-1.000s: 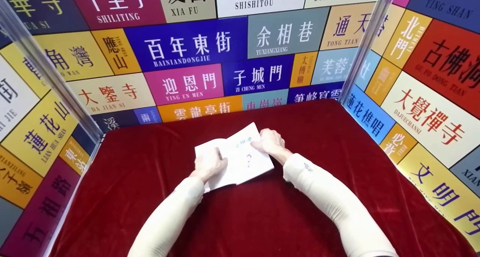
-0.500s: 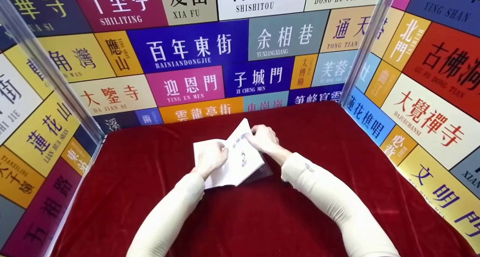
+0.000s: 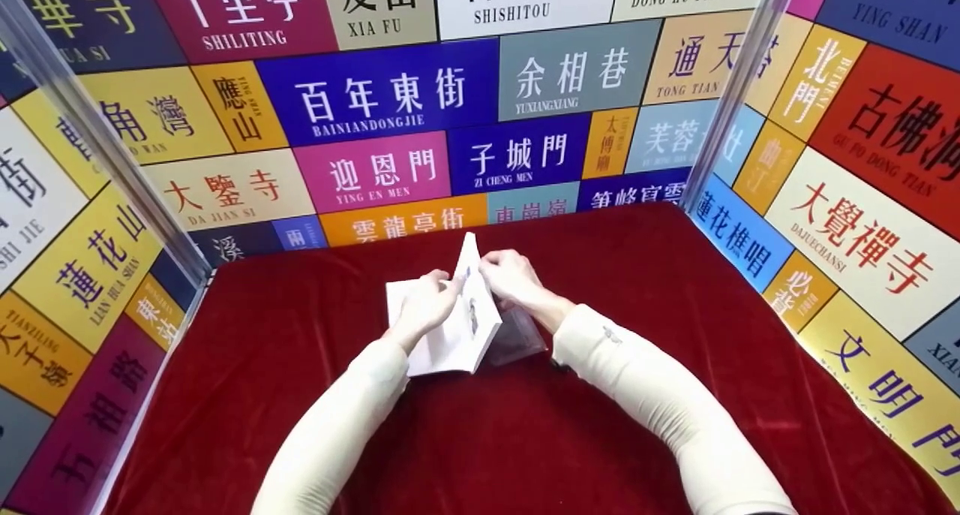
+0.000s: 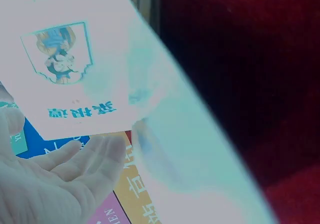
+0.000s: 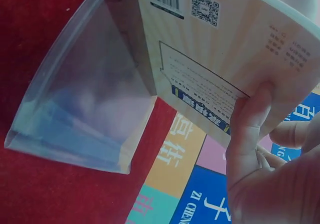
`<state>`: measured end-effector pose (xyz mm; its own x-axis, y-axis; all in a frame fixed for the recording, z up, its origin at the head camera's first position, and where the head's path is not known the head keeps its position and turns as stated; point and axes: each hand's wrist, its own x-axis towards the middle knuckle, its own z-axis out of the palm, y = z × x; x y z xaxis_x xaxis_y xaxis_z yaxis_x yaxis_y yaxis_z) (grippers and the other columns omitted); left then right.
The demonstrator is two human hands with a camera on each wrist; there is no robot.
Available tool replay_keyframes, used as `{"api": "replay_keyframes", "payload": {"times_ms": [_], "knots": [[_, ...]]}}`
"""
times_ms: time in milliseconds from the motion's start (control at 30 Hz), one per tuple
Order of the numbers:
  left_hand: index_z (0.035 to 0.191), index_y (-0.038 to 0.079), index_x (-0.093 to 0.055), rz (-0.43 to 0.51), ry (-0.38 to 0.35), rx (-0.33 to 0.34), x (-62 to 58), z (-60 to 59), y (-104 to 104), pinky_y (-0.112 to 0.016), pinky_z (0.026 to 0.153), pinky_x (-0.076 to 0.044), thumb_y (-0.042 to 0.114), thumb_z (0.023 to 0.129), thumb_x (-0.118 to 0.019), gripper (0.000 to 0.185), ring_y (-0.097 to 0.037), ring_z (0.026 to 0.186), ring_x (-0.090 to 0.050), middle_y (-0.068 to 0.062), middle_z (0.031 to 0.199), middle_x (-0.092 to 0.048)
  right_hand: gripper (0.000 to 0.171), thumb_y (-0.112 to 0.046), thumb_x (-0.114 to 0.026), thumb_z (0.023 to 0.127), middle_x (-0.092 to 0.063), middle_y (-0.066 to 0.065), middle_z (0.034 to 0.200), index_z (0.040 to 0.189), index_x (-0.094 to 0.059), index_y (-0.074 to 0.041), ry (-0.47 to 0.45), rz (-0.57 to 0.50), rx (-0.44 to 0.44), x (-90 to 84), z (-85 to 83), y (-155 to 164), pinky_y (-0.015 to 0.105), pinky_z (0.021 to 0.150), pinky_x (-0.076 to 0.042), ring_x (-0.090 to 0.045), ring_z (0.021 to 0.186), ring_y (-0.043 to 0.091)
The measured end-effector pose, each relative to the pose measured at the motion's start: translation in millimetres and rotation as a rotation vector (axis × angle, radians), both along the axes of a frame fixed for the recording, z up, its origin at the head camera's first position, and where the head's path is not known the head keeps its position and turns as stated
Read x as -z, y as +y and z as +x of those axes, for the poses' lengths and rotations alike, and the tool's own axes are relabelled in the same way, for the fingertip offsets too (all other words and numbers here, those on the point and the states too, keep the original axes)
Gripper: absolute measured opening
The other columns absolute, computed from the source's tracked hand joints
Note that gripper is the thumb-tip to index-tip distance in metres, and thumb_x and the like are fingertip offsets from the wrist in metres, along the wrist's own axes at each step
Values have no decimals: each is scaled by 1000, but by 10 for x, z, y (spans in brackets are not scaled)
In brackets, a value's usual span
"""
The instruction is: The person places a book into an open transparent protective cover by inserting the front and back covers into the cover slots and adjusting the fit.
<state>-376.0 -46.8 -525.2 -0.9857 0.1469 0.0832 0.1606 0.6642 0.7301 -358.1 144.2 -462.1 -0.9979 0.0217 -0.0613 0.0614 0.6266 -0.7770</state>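
Note:
A small white book [image 3: 478, 316] stands partly open on the red cloth, its right half raised almost upright. My right hand [image 3: 514, 278] holds that half at its far edge; in the right wrist view its thumb [image 5: 254, 107] lies on the back cover [image 5: 200, 49], which bears a barcode and QR code. A clear plastic book cover [image 5: 82, 99] lies spread on the cloth beneath, apart from the back cover on its outer side. My left hand [image 3: 426, 305] is over the left half, and in the left wrist view its fingers extend loosely near a printed page [image 4: 75, 79].
Red velvet cloth [image 3: 480, 440] covers the table around the book. Behind it and at both sides stand panels [image 3: 375, 87] of colourful signs with Chinese lettering. Metal corner posts [image 3: 724, 117] join the panels.
My right hand has moved left, swinging the book's right half from nearly flat to almost upright. The clear plastic cover has come into view under it. My left hand has shifted slightly, its fingers nearer the fold.

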Motion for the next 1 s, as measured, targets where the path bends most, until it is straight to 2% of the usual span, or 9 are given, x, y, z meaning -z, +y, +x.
{"api": "replay_keyframes", "payload": {"times_ms": [67, 133, 167, 333, 433, 533, 667, 767, 1000], "knots": [[146, -3, -63, 57, -19, 13, -98, 79, 18, -43, 106, -60, 63, 110, -55, 76, -31, 121, -78, -21, 131, -82, 31, -29, -56, 105, -80, 8, 113, 116, -83, -19, -3, 2, -20, -11, 6, -32, 40, 60, -68, -72, 82, 21], [147, -4, -63, 97, -25, 16, -115, 82, 42, -44, 107, -60, 59, 110, -57, 73, -32, 123, -77, -23, 134, -80, 32, -30, -56, 105, -77, 5, 103, 118, -83, -19, -14, -5, -36, -16, 15, -65, 41, 61, -68, -69, 76, 19], [147, -4, -63, 113, -40, 19, -204, 153, 62, -44, 109, -59, 55, 111, -58, 70, -34, 125, -76, -23, 137, -79, 33, -32, -56, 105, -75, 4, 96, 119, -83, -19, -21, -5, -43, -15, 19, -80, 41, 62, -67, -67, 73, 17], [152, 1, -63, 211, -142, 2, -369, 268, 116, -40, 90, -66, 47, 112, -57, 62, -31, 120, -74, -18, 148, -74, 34, -34, -55, 107, -55, -4, 64, 114, -83, -17, -101, -113, -61, 12, 33, -125, 35, 54, -53, -55, 57, 14], [157, 4, -60, 293, -210, -19, -403, 279, 104, -41, 87, -70, 50, 109, -58, 67, -27, 126, -69, -16, 154, -69, 33, -34, -55, 107, -54, -6, 60, 110, -82, -16, -167, -235, -81, 28, 28, -131, 30, 52, -47, -55, 57, 12], [159, 3, -58, 370, -259, -11, -413, 277, 71, -48, 95, -70, 51, 109, -60, 69, -31, 131, -66, -18, 155, -66, 33, -36, -56, 108, -65, -2, 69, 113, -82, -17, -241, -330, -105, 29, 18, -129, 30, 53, -52, -63, 62, 13], [159, 2, -57, 458, -303, 11, -413, 283, 21, -54, 101, -68, 48, 110, -61, 67, -37, 130, -66, -20, 155, -64, 35, -38, -57, 110, -79, 7, 102, 128, -80, -17, -305, -411, -135, 33, -1, -134, 34, 57, -63, -72, 71, 16], [161, 1, -54, 502, -323, 14, -403, 290, -5, -56, 104, -67, 45, 110, -62, 68, -40, 134, -67, -21, 160, -62, 38, -37, -58, 112, -79, 13, 119, 137, -77, -16, -330, -447, -150, 50, -21, -139, 34, 58, -66, -74, 72, 19], [159, 2, -56, 531, -319, 17, -365, 300, -32, -50, 99, -70, 43, 105, -67, 69, -40, 135, -69, -19, 161, -63, 43, -42, -62, 113, -78, 19, 134, 145, -72, -16, -380, -503, -177, 103, -69, -121, 35, 62, -67, -77, 72, 20]]}}
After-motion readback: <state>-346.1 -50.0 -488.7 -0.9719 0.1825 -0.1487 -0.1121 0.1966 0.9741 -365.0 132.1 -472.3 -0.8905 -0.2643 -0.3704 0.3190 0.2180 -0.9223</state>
